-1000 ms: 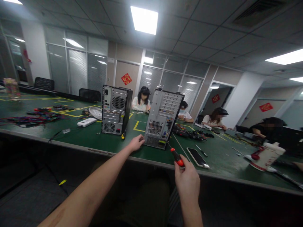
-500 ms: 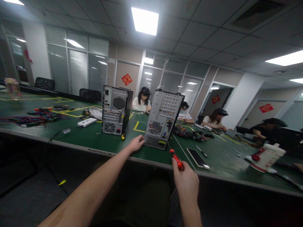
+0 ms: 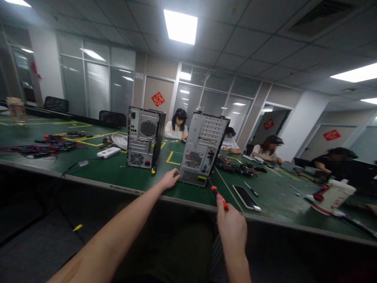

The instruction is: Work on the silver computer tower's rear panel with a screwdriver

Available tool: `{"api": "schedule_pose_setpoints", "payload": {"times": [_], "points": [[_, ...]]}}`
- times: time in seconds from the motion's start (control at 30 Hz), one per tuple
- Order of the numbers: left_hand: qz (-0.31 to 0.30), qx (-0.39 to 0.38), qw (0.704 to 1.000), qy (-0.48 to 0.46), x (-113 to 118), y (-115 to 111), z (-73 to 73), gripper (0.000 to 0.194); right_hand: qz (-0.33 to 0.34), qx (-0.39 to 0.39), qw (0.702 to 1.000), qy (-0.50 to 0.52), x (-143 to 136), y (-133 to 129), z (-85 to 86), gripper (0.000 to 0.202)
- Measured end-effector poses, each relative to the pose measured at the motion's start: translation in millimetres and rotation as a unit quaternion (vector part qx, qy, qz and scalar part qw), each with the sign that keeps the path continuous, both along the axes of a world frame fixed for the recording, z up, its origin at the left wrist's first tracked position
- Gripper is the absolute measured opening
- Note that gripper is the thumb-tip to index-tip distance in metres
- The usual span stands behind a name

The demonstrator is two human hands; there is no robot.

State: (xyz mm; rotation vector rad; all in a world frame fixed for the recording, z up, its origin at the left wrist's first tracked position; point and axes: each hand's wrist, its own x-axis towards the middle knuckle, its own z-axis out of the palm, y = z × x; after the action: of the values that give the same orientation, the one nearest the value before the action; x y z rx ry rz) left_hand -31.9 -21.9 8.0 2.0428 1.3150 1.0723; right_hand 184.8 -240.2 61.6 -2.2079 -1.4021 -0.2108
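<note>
From the wearer's head at the near side of the green table (image 3: 277, 198), the single camera looks forward and down, with the left hand (image 3: 170, 179) and right hand (image 3: 232, 225) close below and the glass partitions (image 3: 120, 92) and ceiling (image 3: 235, 49) farther off.

A computer case (image 3: 196, 147) is stood upright on the green table (image 3: 282, 204), its grey metal rear panel, pierced by vents and ports (one of them blue), turned toward the camera. A red-handled screwdriver (image 3: 216, 193) is held slanted, its thin shaft directed at the case's lower right edge.
</note>
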Motion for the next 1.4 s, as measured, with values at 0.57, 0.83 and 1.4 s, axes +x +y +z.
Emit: {"api": "schedule_pose_setpoints", "payload": {"times": [0.57, 0.83, 1.4], "points": [[-0.001, 0.003, 1.000, -0.002, -2, 1, -2.0, 0.015, 0.108, 0.222, 0.969, 0.031, 10, 9, -23.3, 0.052], [0.006, 0.001, 1.000, 0.004, 0, 3, -2.4, 0.015, 0.077, 0.167, 0.973, 0.139, 4, 1, -7.2, 0.047], [-0.007, 0.005, 1.000, -0.003, -2, 3, -3.6, 0.014, 0.137, 0.251, 0.956, 0.059, 7, -2, -11.7, 0.040]]}}
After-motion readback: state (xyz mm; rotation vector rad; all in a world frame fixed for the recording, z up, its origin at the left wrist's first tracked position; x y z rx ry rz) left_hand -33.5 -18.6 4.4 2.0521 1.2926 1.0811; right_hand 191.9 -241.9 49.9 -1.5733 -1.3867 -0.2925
